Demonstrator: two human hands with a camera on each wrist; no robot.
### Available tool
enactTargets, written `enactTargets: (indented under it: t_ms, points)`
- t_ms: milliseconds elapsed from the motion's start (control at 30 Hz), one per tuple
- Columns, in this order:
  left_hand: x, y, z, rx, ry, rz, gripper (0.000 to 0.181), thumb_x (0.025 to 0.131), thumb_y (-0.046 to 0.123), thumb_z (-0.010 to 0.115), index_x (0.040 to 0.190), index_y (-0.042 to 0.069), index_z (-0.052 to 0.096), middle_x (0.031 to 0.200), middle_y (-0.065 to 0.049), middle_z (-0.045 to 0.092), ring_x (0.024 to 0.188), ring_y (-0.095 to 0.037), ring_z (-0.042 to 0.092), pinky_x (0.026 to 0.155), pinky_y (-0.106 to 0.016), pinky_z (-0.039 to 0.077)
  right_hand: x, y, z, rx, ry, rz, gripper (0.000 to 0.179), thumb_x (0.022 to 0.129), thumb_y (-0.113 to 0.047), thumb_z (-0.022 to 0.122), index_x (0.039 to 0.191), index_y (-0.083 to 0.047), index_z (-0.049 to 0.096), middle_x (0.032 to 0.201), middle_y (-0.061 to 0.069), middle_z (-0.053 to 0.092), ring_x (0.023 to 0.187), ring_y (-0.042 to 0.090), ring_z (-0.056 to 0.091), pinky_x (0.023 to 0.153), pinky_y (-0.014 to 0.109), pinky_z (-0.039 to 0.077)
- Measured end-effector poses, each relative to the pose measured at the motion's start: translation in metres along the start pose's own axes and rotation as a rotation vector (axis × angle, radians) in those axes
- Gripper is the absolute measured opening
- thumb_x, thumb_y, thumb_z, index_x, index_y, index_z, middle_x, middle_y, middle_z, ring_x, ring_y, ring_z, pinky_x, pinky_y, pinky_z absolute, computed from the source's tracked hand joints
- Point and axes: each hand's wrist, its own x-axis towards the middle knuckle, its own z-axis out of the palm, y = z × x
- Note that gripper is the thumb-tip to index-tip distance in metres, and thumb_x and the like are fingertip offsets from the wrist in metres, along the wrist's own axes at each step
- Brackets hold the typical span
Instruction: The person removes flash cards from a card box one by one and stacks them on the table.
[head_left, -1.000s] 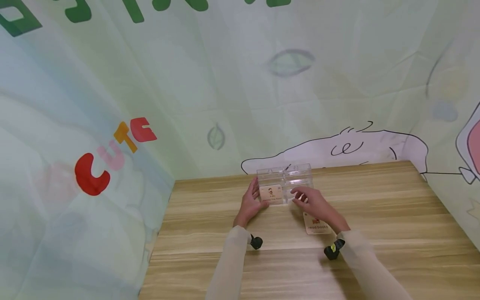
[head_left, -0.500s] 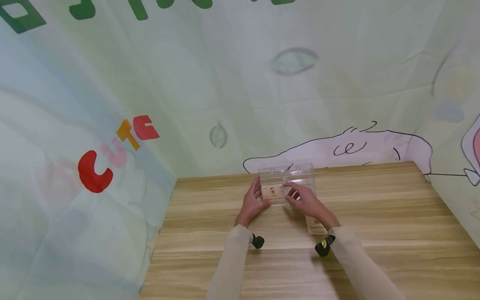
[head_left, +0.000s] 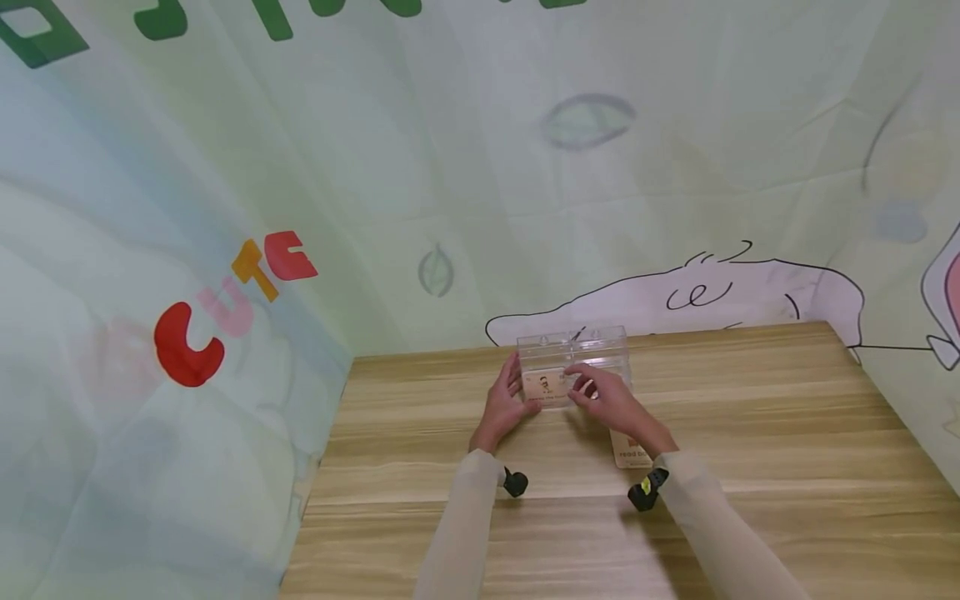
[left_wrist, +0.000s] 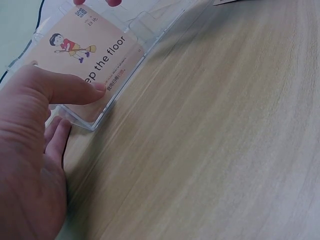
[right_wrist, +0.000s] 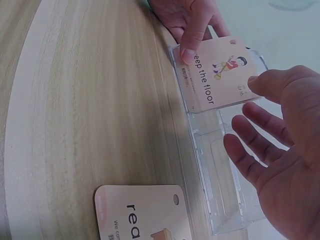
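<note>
A clear plastic card holder (head_left: 598, 343) with several compartments stands near the back of the table. In its lower left compartment, a "sweep the floor" card (left_wrist: 82, 50) faces outward. My left hand (head_left: 504, 407) grips the holder's left end, its thumb (left_wrist: 75, 90) over the card's lower corner and the fingers partly hidden round the side. My right hand (head_left: 611, 402) is at the card's right edge. Its thumb (right_wrist: 270, 85) touches the upper right corner, while the other fingers stay spread in front of the holder. A "read books" card (right_wrist: 145, 210) lies on the table, partly under my right arm.
The wooden tabletop (head_left: 570, 533) runs back to a printed fabric backdrop (head_left: 465, 167), which also hangs along the left side. Each wrist carries a small black camera, and both arms have light sleeves.
My right hand has moved left from before the holder's right compartment to the "sweep the floor" card's edge. My left hand keeps its grip; little differs over the last half second.
</note>
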Motion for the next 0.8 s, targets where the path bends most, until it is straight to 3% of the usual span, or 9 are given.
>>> enactTargets:
  t_ms: [167,467,800]
  points:
    - [-0.012,0.029,-0.007,-0.023,-0.027,0.030,0.101,0.079,-0.012,0.080,0.162,-0.002,0.023,0.162,-0.027,0.035,0.144,-0.045,0.042,0.118,-0.051,0.040,0.000,0.002,0.002,-0.007,0.044,-0.039,0.033,0.096,-0.006,0.072,0.128,-0.003,0.064,0.111,0.015,0.067,0.088,0.022,0.065,0.076,0.039,0.061]
    - [-0.012,0.028,-0.005,-0.033,-0.013,0.041,0.102,0.077,-0.013,0.080,0.161,-0.002,0.025,0.161,-0.027,0.036,0.143,-0.046,0.043,0.118,-0.053,0.041,0.000,-0.002,0.005,0.030,0.053,0.006,0.026,0.098,-0.010,0.072,0.122,-0.006,0.065,0.117,0.012,0.068,0.098,0.025,0.067,0.087,0.043,0.062]
    - [-0.012,0.031,-0.006,-0.012,-0.020,0.027,0.101,0.079,-0.011,0.081,0.162,-0.001,0.025,0.162,-0.026,0.036,0.143,-0.045,0.043,0.118,-0.052,0.041,0.002,-0.001,0.008,0.039,0.019,-0.031,0.019,0.099,-0.006,0.068,0.118,-0.005,0.070,0.121,0.011,0.070,0.100,0.027,0.068,0.086,0.044,0.062]
